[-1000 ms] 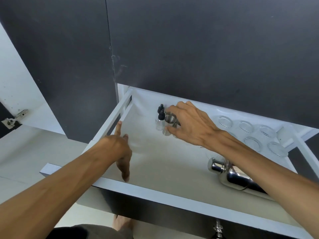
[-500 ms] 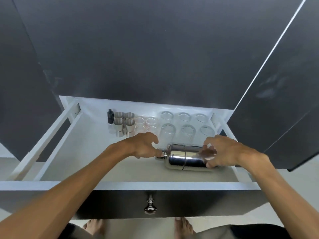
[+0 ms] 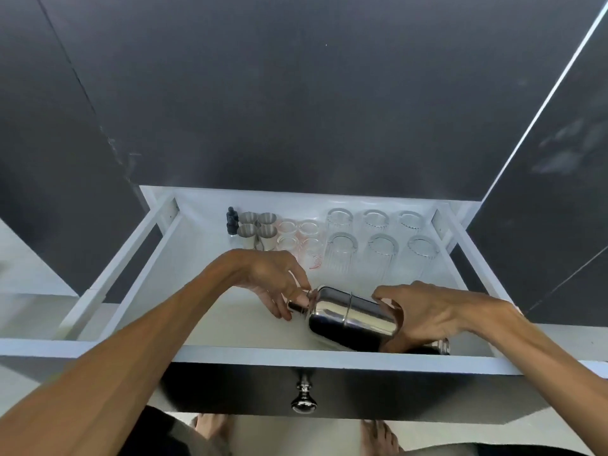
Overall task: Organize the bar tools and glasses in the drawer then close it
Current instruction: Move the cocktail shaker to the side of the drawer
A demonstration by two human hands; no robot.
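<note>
A shiny steel cocktail shaker point(image 3: 353, 315) lies on its side in the open white drawer point(image 3: 250, 355), near the front right. My left hand point(image 3: 279, 281) pinches its cap end. My right hand point(image 3: 424, 312) wraps its base end. Behind that hand, part of a second metal piece point(image 3: 439, 347) shows by the front wall. Along the back stand dark dropper bottles point(image 3: 232, 220), several steel jiggers point(image 3: 258, 230), small shot glasses point(image 3: 297, 236) and tall ribbed glasses point(image 3: 378, 248).
The drawer's black front carries a chrome knob point(image 3: 304, 398). Dark cabinet panels point(image 3: 296, 93) rise behind and to both sides. The drawer's left half floor point(image 3: 197, 274) is bare. My bare feet point(image 3: 210, 426) show below.
My right hand left the jiggers and my left hand left the drawer's left side; both now hold the shaker. The shaker has tilted and lies closer to the drawer's front.
</note>
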